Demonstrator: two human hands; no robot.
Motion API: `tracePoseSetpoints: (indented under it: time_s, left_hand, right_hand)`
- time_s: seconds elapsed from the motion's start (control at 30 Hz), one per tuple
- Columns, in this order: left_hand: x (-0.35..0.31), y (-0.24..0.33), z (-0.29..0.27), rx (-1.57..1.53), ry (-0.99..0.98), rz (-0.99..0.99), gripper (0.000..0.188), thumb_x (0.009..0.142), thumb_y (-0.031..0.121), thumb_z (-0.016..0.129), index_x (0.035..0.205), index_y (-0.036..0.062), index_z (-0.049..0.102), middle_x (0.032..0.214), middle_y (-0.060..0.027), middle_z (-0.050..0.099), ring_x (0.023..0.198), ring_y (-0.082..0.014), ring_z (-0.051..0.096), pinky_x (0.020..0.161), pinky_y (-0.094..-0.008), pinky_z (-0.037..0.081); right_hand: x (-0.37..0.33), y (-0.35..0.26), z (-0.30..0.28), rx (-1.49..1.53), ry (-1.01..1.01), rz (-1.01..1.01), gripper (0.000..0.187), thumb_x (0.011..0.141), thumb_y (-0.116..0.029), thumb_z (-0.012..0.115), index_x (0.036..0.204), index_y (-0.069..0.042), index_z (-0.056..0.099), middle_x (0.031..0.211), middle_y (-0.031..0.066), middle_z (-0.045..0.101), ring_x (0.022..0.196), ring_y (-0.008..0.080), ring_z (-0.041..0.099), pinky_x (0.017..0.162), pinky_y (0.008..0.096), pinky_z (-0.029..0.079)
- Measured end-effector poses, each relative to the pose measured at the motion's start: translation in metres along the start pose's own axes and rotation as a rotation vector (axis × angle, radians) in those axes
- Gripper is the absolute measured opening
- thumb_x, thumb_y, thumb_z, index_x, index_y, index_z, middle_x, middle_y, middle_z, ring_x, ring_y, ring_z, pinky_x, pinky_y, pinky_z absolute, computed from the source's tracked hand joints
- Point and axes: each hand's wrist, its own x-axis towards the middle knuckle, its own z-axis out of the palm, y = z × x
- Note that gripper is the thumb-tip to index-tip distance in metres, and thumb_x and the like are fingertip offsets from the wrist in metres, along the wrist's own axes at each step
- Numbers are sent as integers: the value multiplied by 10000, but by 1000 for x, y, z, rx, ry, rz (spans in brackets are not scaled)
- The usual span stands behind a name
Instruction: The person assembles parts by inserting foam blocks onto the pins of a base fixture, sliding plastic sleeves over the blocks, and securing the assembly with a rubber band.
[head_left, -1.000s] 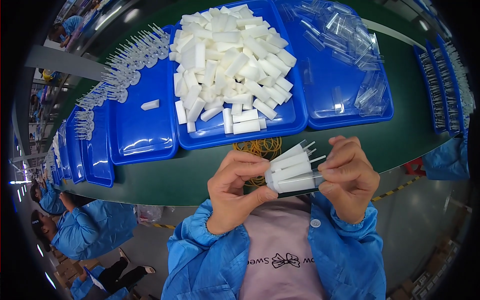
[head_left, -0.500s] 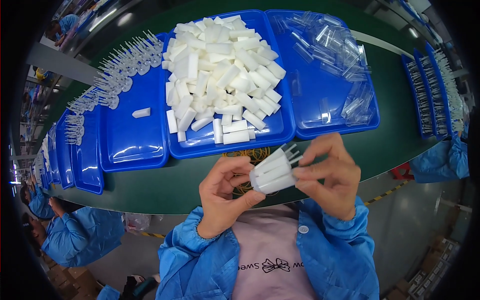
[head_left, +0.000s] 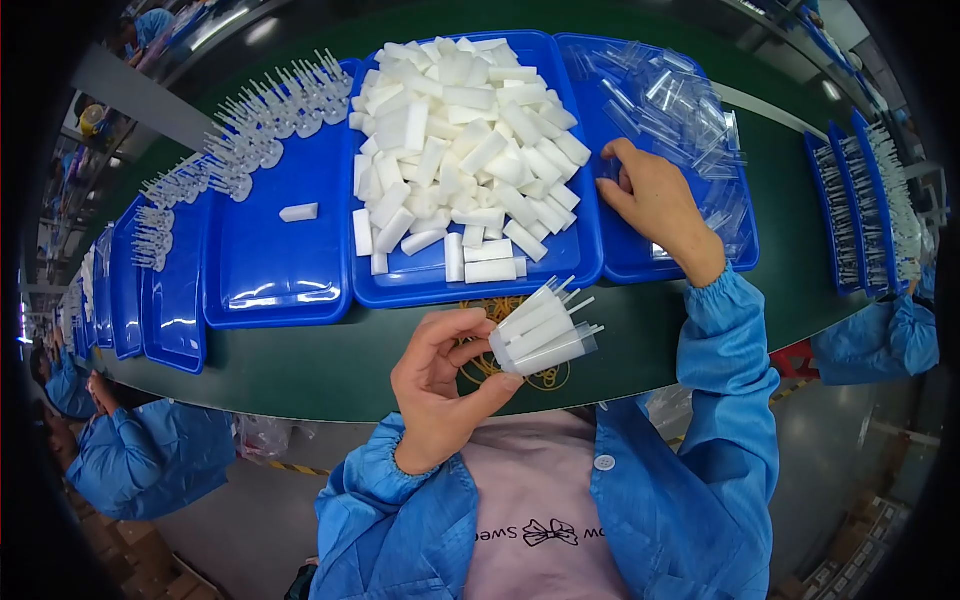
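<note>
My left hand (head_left: 440, 385) pinches the base of a fan-like cluster of white foam blocks and thin white sticks (head_left: 540, 330) above the front of the table. Clear plastic shows around its lower block. Over the right blue tray (head_left: 625, 262) is my right hand (head_left: 655, 200), thumb and forefinger apart and nothing visible between them. Beyond it lie loose clear plastic pieces (head_left: 690, 115). The middle blue tray (head_left: 480, 288) carries a heap of white foam blocks (head_left: 465, 130).
Yellow rubber bands (head_left: 548, 376) lie on the green table (head_left: 300, 375) behind the held cluster. A lone foam block (head_left: 298, 212) sits in the left tray (head_left: 280, 265), near rows of white-stemmed pieces (head_left: 285, 105). Stacked trays (head_left: 845, 210) stand far right. Co-workers in blue (head_left: 150, 455) flank the table.
My right hand has let go of the cluster and reached forward over the right tray. My left hand keeps hold of the cluster, nearly in place. The view has shifted slightly.
</note>
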Motion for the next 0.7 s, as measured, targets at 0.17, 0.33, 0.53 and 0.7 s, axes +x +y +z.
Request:
tracePoseSetpoints:
  time_s: [0.17,0.33,0.53,0.7]
  left_hand:
    - [0,0,-1,86,4,57,509,668,-77,770,1135,-24,574,1133,-125,525,1033,-190,580,923,-312,512]
    - [-2,3,0,189,-3,105,502,653,-64,784,1114,-19,594,1121,-129,540,1007,-194,589,886,-297,515]
    - [-3,3,2,306,-14,195,492,617,-39,807,1076,-4,631,1069,-134,580,959,-211,602,819,-303,499]
    - [-2,7,3,383,-48,288,474,618,-21,810,1061,8,644,1062,-134,586,946,-223,609,807,-300,503]
  right_hand:
    - [-16,-16,-14,32,123,5,392,776,-106,633,1146,-35,527,795,135,650,712,294,638,642,379,502]
    - [-47,-34,-29,543,184,7,392,783,17,586,1163,-13,494,785,71,634,746,177,653,681,290,521]
    - [-97,-69,-29,1492,198,160,385,823,-184,677,1112,-21,483,964,87,564,803,192,650,753,312,528]
    - [-110,-75,-15,1566,194,94,374,808,33,635,1148,-7,482,980,92,595,896,174,635,852,290,483]
